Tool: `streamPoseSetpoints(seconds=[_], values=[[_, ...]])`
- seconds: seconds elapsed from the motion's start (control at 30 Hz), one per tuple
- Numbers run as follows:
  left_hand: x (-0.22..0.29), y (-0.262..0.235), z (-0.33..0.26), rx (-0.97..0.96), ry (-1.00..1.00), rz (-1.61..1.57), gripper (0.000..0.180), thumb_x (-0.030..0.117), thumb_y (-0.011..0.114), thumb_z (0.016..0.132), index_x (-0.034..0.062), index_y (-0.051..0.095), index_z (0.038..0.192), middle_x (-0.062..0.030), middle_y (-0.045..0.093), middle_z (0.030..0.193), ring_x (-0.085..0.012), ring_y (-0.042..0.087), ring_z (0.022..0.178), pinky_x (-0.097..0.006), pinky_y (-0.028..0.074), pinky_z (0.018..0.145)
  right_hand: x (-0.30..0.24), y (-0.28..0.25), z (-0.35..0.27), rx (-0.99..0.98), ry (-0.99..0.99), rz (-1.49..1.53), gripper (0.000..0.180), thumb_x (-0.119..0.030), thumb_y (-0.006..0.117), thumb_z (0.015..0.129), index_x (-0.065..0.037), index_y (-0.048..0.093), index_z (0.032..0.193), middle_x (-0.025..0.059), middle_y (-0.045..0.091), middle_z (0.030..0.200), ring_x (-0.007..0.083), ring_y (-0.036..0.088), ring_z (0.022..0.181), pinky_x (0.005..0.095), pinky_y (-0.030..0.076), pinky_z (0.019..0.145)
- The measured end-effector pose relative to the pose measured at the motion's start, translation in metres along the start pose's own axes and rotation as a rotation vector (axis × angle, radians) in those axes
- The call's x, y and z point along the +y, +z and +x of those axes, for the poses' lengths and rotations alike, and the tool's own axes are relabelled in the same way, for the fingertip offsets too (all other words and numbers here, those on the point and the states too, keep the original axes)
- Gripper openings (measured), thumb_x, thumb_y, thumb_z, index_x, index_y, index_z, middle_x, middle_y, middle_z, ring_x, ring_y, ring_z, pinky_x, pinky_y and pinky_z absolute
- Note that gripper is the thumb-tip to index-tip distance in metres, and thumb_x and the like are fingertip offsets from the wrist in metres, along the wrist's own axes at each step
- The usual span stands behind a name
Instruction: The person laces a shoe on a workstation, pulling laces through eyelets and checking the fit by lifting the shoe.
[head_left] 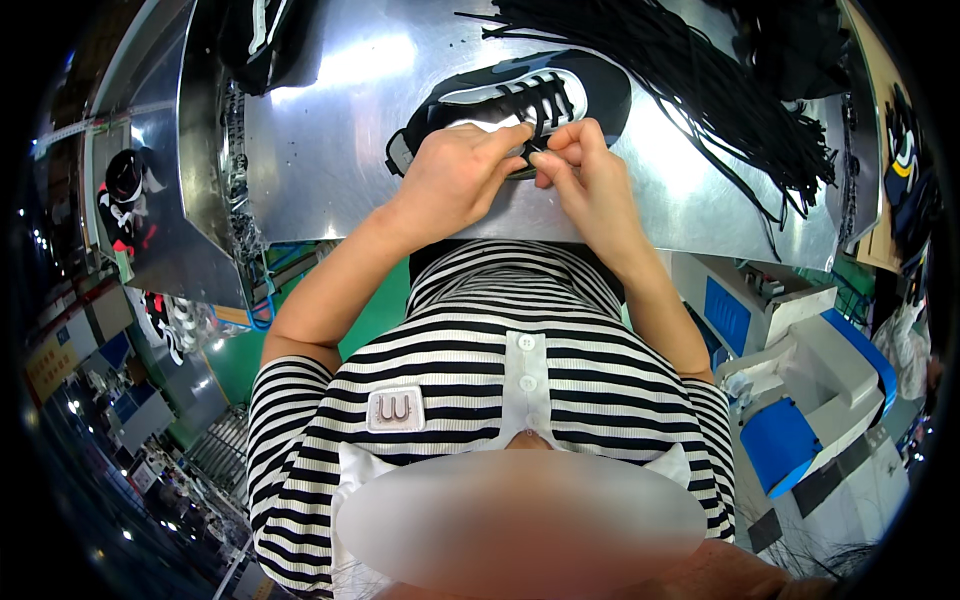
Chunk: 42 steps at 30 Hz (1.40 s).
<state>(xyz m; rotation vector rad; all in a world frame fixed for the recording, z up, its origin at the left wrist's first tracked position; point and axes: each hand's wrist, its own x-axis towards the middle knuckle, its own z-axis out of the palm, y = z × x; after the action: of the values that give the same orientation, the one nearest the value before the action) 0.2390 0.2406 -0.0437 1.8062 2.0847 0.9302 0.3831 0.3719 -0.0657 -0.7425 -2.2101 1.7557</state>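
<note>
A low black-and-grey shoe with a white-lined opening (505,93) lies on a silver sheet-metal table (330,170), its heel toward the left and its toe toward the right, close to the table's near edge. The left hand (448,178) arches over the near side of the shoe, fingers bent in toward the lacing; whether they grip the lace or the shoe itself I cannot tell. The right hand (595,188) comes in from the toe side, its thumb and fingertips drawn together in a pinch on the thin black lace (545,103) that runs in rows across the shoe. The fingertips of both hands nearly meet there, leaving little room between them.

The torso in a black-and-white striped top (480,300) comes right up to the near edge, and both wrists pass over it. Left of the shoe, a broad stretch of metal runs to the raised side edge, with a black item with white stripes (262,40) in the far corner. On the right, room is tighter: a long, loose bundle of black laces (740,110) slants from beyond the toe toward the right side, with stray strands trailing to the near edge.
</note>
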Motion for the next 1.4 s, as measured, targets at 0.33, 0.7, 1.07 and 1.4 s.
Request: streamPoseSetpoints(seconds=[0.33, 0.7, 1.07, 1.4], values=[[0.004, 0.007, -0.005, -0.046, 0.004, -0.084, 0.024, 0.007, 0.067, 0.087, 0.0025, 0.063, 0.110, -0.0149, 0.066, 0.084, -0.0327, 0.064, 0.072, -0.039, 0.050, 0.064, -0.002, -0.002, -0.005, -0.078, -0.036, -0.138, 0.025, -0.014, 0.062, 0.094, -0.001, 0.047, 0.109, 0.0134, 0.068, 0.080, 0.0287, 0.069, 0.074, 0.0373, 0.052, 0.067], [0.001, -0.011, -0.007, -0.268, -0.176, -0.143, 0.028, 0.019, 0.072, 0.085, 0.0056, 0.068, 0.109, -0.0139, 0.069, 0.082, -0.0313, 0.065, 0.065, -0.038, 0.049, 0.060, 0.022, -0.024, 0.022, 0.266, -0.324, -0.220, 0.019, -0.014, 0.068, 0.091, -0.004, 0.064, 0.107, 0.0097, 0.071, 0.086, 0.0190, 0.069, 0.070, 0.0301, 0.051, 0.061], [-0.006, -0.042, -0.002, -0.474, -0.101, 0.134, 0.036, 0.035, 0.073, 0.083, 0.0011, 0.066, 0.091, -0.0148, 0.058, 0.060, -0.0351, 0.056, 0.055, -0.043, 0.045, 0.055, 0.025, -0.011, 0.024, 0.440, -0.272, -0.337, 0.013, -0.013, 0.068, 0.091, -0.005, 0.065, 0.101, 0.0110, 0.070, 0.082, 0.0225, 0.067, 0.065, 0.0311, 0.050, 0.058], [-0.009, -0.012, -0.028, 0.307, -0.006, 0.336, 0.049, 0.008, 0.077, 0.077, 0.0060, 0.059, 0.122, -0.0153, 0.057, 0.124, -0.0339, 0.055, 0.115, -0.042, 0.045, 0.096, 0.014, -0.009, 0.006, 0.118, -0.568, -0.481, 0.021, -0.015, 0.075, 0.082, -0.013, 0.068, 0.102, 0.0027, 0.061, 0.085, 0.0206, 0.061, 0.061, 0.0309, 0.047, 0.053]])
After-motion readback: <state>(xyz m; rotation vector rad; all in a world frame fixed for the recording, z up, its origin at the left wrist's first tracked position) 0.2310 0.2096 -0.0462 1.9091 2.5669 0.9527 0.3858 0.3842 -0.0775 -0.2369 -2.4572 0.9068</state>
